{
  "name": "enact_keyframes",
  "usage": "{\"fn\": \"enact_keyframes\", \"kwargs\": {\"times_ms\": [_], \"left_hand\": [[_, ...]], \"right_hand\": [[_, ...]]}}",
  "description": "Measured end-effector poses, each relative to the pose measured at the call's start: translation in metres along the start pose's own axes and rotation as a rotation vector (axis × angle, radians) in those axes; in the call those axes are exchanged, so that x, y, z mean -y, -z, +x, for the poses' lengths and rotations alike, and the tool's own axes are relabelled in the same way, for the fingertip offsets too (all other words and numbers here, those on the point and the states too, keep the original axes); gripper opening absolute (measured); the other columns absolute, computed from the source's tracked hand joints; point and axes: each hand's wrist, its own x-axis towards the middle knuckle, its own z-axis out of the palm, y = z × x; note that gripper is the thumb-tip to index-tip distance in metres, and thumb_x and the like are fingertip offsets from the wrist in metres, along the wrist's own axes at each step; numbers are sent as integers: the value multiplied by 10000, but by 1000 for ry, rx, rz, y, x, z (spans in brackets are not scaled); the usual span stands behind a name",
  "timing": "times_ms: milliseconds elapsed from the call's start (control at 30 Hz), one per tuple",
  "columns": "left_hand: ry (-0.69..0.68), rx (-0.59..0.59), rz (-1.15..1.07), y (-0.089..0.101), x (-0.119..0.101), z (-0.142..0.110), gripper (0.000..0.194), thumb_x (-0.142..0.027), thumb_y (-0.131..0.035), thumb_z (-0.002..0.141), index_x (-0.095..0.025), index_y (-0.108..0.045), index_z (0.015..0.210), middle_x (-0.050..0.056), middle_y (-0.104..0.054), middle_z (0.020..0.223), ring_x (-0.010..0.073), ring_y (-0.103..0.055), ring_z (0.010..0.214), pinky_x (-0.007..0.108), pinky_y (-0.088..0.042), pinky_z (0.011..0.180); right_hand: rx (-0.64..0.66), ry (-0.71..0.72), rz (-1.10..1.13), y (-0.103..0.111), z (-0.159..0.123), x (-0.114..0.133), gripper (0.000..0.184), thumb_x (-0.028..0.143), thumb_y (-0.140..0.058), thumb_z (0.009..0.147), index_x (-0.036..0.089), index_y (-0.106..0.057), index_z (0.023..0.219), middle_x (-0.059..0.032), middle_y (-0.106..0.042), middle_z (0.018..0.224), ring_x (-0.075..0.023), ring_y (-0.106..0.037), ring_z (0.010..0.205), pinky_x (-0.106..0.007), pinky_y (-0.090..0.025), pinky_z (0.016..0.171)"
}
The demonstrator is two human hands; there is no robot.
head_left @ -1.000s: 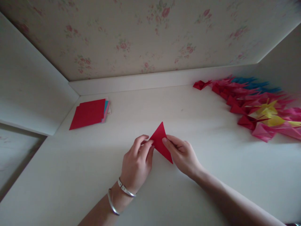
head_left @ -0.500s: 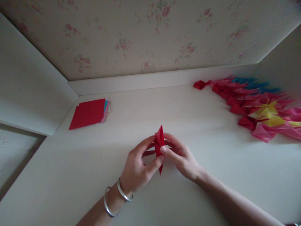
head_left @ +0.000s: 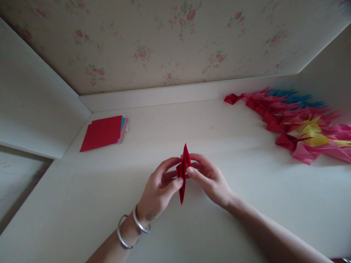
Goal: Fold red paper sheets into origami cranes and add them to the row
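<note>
A narrow piece of folded red origami paper (head_left: 183, 184) stands on end between my hands, its pointed tips facing away from me and toward me. My left hand (head_left: 161, 188) pinches its left side with the thumb on the near part and the fingers behind. From the right, my right hand (head_left: 207, 179) grips the same paper, thumb tip near its middle and index finger curled by the upper part. Fingertips behind the paper are partly hidden. Two silver bangles (head_left: 140, 221) circle my left wrist.
On the white table (head_left: 109, 190), a stack of square paper (head_left: 101, 133) with red on top lies at the left. Folded paper cranes (head_left: 276, 120) in red, pink, yellow and blue crowd the right side. A floral-papered wall (head_left: 153, 40) rises behind, with a white panel (head_left: 35, 87) at left.
The folded paper has turned, showing its layered edge with a flap at the left. My left thumb has shifted left with it; my right hand stays nearly in place.
</note>
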Motion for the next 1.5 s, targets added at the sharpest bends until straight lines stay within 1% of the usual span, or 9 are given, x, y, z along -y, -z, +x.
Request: {"fn": "enact_keyframes", "kwargs": {"times_ms": [133, 300, 500, 667, 833, 933, 1067, 1233, 1500], "left_hand": [[-19, -33, -10, 1, 1, 1, 366, -222, -667, 903, -239, -576, 1257, 91, -646, 1340, 257, -659, 1160, 315, -569, 924], [-17, 12, 92, 0, 2, 1, 470, -249, -664, 906, -224, -504, 1348, 144, -664, 1296, 322, -629, 1198, 383, -595, 888], [-56, 5, 116, 2, 6, -1, 457, -228, -598, 941, -243, -482, 1382, 138, -573, 1415, 313, -613, 1219, 382, -588, 907], [-33, 44, 92, 3, 7, -1, 539, -214, -633, 917, -228, -437, 1419, 161, -573, 1406, 321, -608, 1222, 409, -573, 929], [86, 142, -123, 0, 4, 1, 663, -298, -771, 821, -230, -454, 1400, 130, -708, 1201, 303, -673, 1117, 423, -566, 928], [106, -5, -203, 0, 4, 5, 448, -399, -711, 865, -231, -599, 1265, 96, -695, 1233, 240, -711, 1021, 371, -574, 904], [187, -226, -260, 0, 7, 10, 316, -406, -719, 855, -204, -708, 1098, 75, -680, 1263, 174, -717, 907, 293, -597, 791], [238, -163, -317, -2, 11, 12, 262, -357, -797, 787, -150, -777, 945, 71, -768, 962, 165, -702, 867, 258, -575, 799], [236, -121, -324, -5, 9, 10, 321, -344, -797, 786, -150, -769, 1040, 80, -771, 975, 176, -695, 868, 321, -573, 848]], "right_hand": [[-23, 25, -4, 1, -1, 2, 318, 395, -626, 936, 268, -618, 1227, -78, -687, 1191, -227, -686, 1018, -402, -591, 845], [-6, 28, -101, -1, -2, 0, 475, 388, -710, 868, 256, -556, 1298, -102, -673, 1206, -251, -700, 987, -412, -610, 801], [-28, 41, -177, -2, -3, 0, 377, 367, -625, 921, 241, -583, 1274, -101, -692, 1157, -236, -697, 976, -358, -605, 755], [-113, 144, -413, 0, -3, -3, 281, 167, -498, 929, 232, -629, 1169, -38, -716, 955, -163, -675, 810, -275, -561, 664], [-184, 247, -575, -2, -3, -10, 399, 46, -526, 798, 243, -654, 1120, -42, -727, 1038, -168, -686, 844, -222, -535, 548], [-178, 396, -663, -1, -2, -10, 367, 29, -516, 818, 243, -680, 1067, -54, -739, 1033, -185, -697, 887, -294, -577, 691], [-34, 584, -754, 2, -4, -6, 273, 86, -544, 907, 235, -676, 1094, -73, -756, 1027, -208, -702, 901, -350, -576, 772], [2, 628, -791, 1, -6, -2, 219, 128, -599, 912, 221, -644, 1106, -87, -751, 1021, -219, -683, 863, -354, -559, 740], [-160, 630, -897, -1, -5, 1, 249, 153, -561, 913, 224, -576, 1151, -118, -712, 1030, -249, -676, 885, -392, -539, 756]]}}
